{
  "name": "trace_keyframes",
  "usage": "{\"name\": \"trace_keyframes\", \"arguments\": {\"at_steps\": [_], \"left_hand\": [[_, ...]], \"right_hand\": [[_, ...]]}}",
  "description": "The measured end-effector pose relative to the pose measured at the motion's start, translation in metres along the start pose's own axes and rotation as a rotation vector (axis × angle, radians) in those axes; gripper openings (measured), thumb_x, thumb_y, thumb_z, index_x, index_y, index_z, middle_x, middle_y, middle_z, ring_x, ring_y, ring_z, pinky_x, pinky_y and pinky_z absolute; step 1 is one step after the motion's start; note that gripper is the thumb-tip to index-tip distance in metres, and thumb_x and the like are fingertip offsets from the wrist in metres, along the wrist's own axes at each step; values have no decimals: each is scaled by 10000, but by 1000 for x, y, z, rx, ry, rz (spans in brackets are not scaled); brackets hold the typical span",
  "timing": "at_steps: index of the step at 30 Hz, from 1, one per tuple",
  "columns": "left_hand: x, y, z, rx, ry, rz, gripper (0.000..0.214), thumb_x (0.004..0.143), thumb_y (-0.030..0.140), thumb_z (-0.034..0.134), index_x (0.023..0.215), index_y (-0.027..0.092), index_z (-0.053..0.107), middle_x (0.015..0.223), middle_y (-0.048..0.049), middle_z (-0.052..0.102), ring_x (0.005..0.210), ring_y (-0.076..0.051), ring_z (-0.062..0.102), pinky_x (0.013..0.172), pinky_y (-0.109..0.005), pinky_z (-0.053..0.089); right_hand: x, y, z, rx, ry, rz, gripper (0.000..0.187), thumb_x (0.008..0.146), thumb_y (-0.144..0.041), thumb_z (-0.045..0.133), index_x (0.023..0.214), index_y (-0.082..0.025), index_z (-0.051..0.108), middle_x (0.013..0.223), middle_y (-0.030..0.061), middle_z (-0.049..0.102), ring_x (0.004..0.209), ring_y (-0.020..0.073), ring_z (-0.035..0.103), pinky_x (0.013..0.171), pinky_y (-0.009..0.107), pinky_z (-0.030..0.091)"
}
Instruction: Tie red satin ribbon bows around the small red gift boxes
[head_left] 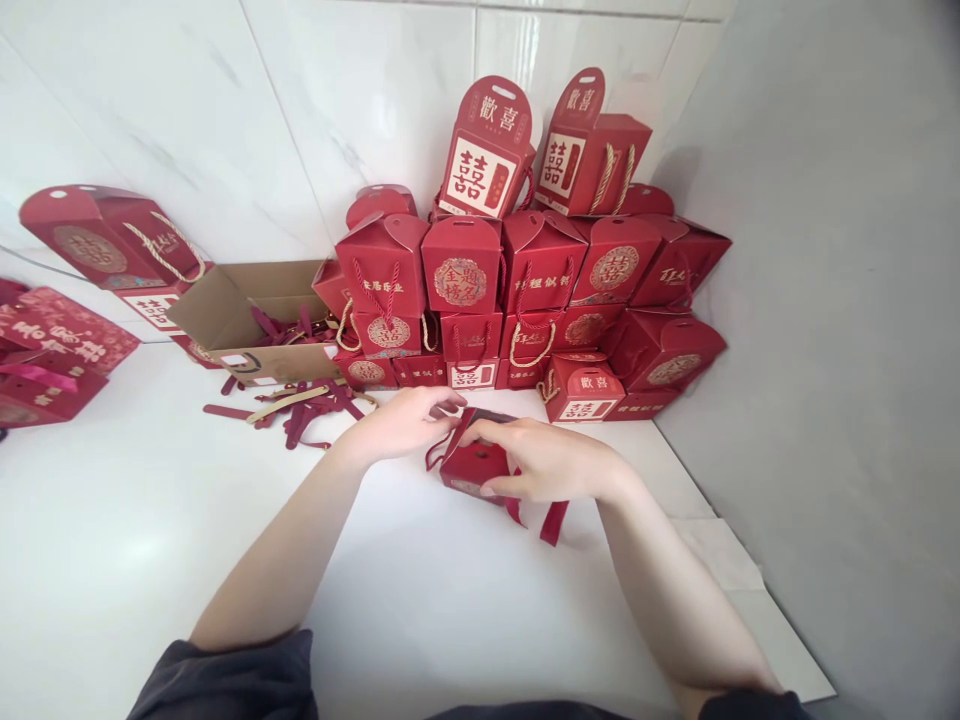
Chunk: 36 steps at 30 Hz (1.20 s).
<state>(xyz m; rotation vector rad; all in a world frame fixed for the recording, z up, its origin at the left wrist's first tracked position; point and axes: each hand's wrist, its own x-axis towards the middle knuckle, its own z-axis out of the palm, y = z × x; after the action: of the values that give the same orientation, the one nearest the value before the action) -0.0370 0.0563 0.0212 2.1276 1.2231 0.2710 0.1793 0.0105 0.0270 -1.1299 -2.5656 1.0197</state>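
A small red gift box (pixel 474 466) lies on the white floor (pixel 150 540) in front of me. My right hand (pixel 544 460) is closed around its right side, fingers wrapped over the top and front. My left hand (pixel 409 420) pinches the box's upper left edge, where a dark red ribbon (pixel 553 522) is attached. The ribbon's loose ends trail out from under the box towards me and to the right.
Several finished red gift boxes (pixel 525 290) are stacked against the tiled wall at the back. An open cardboard carton (pixel 255 320) with loose ribbons (pixel 300 405) spilling out sits at the left. More red boxes (pixel 60 340) lie at far left. A grey wall (pixel 825 300) closes the right.
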Motion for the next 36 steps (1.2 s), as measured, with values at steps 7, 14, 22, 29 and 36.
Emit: {"name": "trace_keyframes", "arguments": {"at_steps": [7,14,22,29,36], "left_hand": [[-4,-3,0,130,-48,13,435,905,386,445,1292,222,559,1305,-79,618,1156,-239,597,933,-322,452],[-10,3,-10,177,-200,8,613,708,510,681,1267,280,574,1106,-37,706,921,-245,668,727,-279,465],[-1,2,6,273,-217,-61,412,770,454,604,1121,240,633,1033,-49,713,884,-234,663,713,-272,453],[-25,3,-13,288,-201,-29,393,873,408,510,1208,238,626,1242,-71,653,1039,-241,644,843,-300,475],[-33,38,0,-208,198,100,308,920,424,504,1123,244,648,1177,-33,675,1066,-197,632,935,-313,476]], "right_hand": [[3,-3,1,-18,6,-92,207,830,-130,560,985,-243,637,828,-27,690,731,136,602,667,245,393],[-9,-10,-1,-79,104,-110,200,756,-12,518,765,-197,592,896,-17,632,749,110,568,644,223,377],[1,4,4,-52,112,-42,46,811,-186,602,813,-216,568,818,-18,630,732,135,563,625,242,360],[16,19,15,-251,280,267,272,795,-439,653,861,-203,535,879,61,637,760,210,589,579,271,321],[-23,-5,-16,110,247,100,216,941,-419,478,908,-223,563,619,-35,577,567,126,533,549,246,362]]}}
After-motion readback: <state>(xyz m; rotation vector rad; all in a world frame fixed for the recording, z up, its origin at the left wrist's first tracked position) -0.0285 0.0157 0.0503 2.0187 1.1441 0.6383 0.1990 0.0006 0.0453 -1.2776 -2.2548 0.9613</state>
